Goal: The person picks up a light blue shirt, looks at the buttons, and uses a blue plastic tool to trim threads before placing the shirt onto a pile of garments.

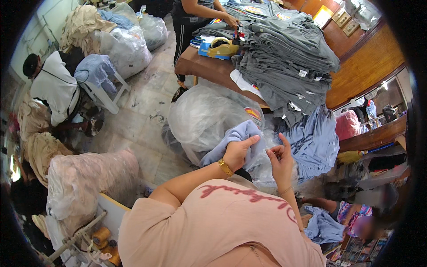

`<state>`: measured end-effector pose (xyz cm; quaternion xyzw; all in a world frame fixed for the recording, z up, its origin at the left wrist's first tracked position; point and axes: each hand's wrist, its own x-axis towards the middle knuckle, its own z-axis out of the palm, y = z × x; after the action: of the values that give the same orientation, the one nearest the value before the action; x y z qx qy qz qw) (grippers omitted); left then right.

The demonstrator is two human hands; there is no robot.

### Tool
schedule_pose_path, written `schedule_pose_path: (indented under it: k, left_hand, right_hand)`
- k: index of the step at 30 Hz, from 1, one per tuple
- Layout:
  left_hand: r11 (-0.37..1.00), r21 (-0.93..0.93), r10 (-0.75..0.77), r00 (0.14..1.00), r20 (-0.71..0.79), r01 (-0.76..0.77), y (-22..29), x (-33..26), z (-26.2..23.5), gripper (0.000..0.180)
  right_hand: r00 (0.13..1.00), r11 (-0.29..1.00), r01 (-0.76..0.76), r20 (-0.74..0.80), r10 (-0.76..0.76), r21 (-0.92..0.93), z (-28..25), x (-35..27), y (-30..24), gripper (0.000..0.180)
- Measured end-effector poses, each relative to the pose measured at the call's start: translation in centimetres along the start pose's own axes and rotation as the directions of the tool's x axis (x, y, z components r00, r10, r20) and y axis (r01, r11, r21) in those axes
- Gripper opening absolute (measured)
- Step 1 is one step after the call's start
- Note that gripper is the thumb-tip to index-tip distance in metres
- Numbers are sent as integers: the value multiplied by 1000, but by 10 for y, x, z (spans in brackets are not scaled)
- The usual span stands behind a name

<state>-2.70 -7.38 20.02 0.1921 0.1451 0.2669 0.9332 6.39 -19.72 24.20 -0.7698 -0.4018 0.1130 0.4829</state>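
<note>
My left hand (237, 152), with a gold watch at the wrist, is closed on a light blue garment (243, 130). The folded cloth hangs in front of my chest, its lower end spread to the left of the hand. My right hand (282, 165) is raised just right of the cloth, apart from it. Its index finger points up and the other fingers curl loosely; I see nothing held in them. Beyond both hands stands a large clear plastic bag (195, 111) with a colourful label inside. A heap of light blue garments (313, 144) lies to the right.
Ahead, a brown table (200, 66) bears stacked dark grey garments (289, 53) and a blue tray (215, 50). Another person (195, 22) stands behind it. At left are a white stool (104, 91) and stuffed bags (126, 51). A second person (351, 218) sits at lower right.
</note>
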Motion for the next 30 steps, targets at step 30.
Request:
schedule_pose_path:
  k: [30]
  left_hand:
    - [947, 286, 134, 989, 64, -147, -83, -2, 55, 15]
  right_hand:
    - [943, 961, 149, 258, -209, 235, -76, 33, 41, 33]
